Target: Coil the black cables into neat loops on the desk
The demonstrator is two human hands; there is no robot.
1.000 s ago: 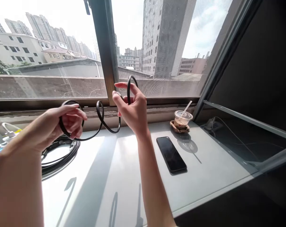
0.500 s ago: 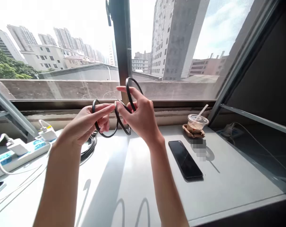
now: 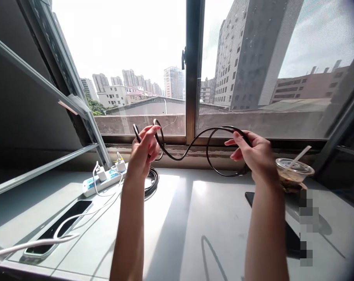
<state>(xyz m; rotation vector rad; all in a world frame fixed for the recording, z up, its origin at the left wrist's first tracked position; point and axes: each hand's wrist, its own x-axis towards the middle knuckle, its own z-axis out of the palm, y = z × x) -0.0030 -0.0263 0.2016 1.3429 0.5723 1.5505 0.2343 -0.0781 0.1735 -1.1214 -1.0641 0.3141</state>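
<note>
A thin black cable point(image 3: 181, 157) runs through the air between my two hands, above the white table. My left hand point(image 3: 144, 150) is closed on one end of it, with loops standing up around the fingers. On the other side my right hand point(image 3: 254, 154) pinches the cable between thumb and fingers, and a wide round loop hangs beside it. The stretch between them sags in a wavy line. Behind my left wrist lies a coil of black cable point(image 3: 153, 183) on the table, partly hidden by the arm.
A white power strip point(image 3: 108, 179) with plugged chargers stands at the left. A phone point(image 3: 60, 226) lies in front of it, crossed by a white cord point(image 3: 62, 238). Behind my right arm are a dark phone point(image 3: 292, 240) and a lidded drink cup point(image 3: 294, 171). A window frame point(image 3: 193, 78) rises behind.
My hands have moved apart, and the cable between them has stretched from close loops into a long wavy span. The view has turned left, bringing more of the left side in.
</note>
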